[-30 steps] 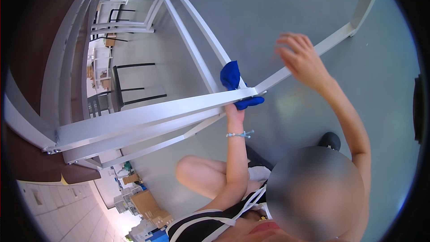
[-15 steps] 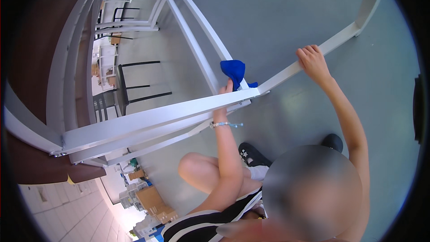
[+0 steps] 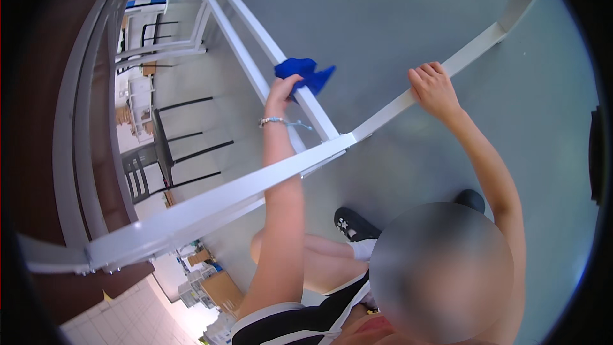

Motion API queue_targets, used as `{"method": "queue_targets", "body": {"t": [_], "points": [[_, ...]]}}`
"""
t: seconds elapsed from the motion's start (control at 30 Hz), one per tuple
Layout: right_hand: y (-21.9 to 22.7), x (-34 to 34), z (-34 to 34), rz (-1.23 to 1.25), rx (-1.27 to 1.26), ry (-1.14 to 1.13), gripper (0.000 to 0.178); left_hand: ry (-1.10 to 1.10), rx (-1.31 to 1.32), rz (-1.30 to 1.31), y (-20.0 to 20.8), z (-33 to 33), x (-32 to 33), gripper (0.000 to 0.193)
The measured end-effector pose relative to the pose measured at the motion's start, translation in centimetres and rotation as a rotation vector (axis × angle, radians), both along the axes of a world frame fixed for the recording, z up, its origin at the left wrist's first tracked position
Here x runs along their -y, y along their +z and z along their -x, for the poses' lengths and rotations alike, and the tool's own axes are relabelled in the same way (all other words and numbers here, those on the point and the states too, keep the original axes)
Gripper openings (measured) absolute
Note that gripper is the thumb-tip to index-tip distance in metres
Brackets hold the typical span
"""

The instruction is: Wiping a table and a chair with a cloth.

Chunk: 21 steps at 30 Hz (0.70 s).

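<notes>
"Because the blue cloth (image 3: 299, 69) is bunched round the slanting white rail (image 3: 320, 116), I suppose the left hand (image 3: 282, 94) has to curl like that. Is it pinching?"

"It looks so. The fingers I can see press the cloth against the rail, probably so that it doesn't slide away. One pointed end sticks out loose on the far side. Some fingertips are hidden, so I can't tell how they meet underneath."

"Why does the left forearm (image 3: 281, 214) pass below the long white beam (image 3: 211, 200)?"

"The beam lies across the way, and the cloth is beyond it, not far from the corner where rail and beam meet. Going under seems the more direct reach. A second rail (image 3: 232, 42) runs alongside, and the gap between the two likely gives the hand room to wrap."

"And the right hand (image 3: 436, 91)?"

"Well apart from the cloth, its fingers bent over the white crossbar (image 3: 471, 52). I'd guess it steadies the person, whose knee is bent above the grey floor (image 3: 383, 32). The thumb is out of sight, so how hard it grips, I can't say."
</notes>
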State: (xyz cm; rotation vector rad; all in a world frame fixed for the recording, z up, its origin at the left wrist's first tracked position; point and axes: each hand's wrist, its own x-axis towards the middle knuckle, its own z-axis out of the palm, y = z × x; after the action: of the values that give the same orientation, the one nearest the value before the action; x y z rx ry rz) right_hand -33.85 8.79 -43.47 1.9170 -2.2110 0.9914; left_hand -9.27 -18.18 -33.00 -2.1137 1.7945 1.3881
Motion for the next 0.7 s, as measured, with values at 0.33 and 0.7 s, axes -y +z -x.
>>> {"method": "queue_targets", "body": {"t": [0.33,0.7], "points": [[1.0,0.5,-0.2,-0.093,0.008,-0.074,0.014,0.083,-0.398,0.336,-2.7,0.4,5.0,0.028],[0.3,0.6,-0.4,-0.111,-0.05,-0.088,0.015,0.187,-0.599,-0.024,-2.4,-2.3,-6.3,0.043]]}}
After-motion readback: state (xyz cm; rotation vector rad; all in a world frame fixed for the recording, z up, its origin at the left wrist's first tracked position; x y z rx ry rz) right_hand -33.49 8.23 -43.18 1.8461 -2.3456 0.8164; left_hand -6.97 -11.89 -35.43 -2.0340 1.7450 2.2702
